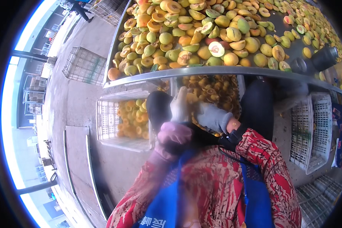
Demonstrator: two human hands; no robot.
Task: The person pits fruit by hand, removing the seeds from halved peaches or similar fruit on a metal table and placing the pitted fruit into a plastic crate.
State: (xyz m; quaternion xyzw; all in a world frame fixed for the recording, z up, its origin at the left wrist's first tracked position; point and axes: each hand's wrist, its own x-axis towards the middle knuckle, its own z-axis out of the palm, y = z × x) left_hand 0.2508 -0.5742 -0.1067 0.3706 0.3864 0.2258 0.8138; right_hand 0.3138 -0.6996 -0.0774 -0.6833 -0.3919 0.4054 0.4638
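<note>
My left hand (179, 108), in a whitish knit glove with pink at the wrist, is raised above my lap. Close to its right is my right hand (212, 115), in a grey knit glove and blurred by motion. A yellow-orange blur between them may be a piece of fruit; their grip cannot be made out. Beneath and beyond the hands, a crate holds many cut fruit halves (216, 88). In front of me, a metal-rimmed table (165, 74) carries a heap of yellow-green and orange stone fruit (185, 40), like peaches or apricots, many of them halved.
A white plastic crate (107, 121) with fruit stands left of my legs. Stacked white crates (310, 131) stand at right, and another crate (84, 65) is on the floor at upper left. A dark bottle (325, 58) lies on the table's right. A person (77, 8) is far off.
</note>
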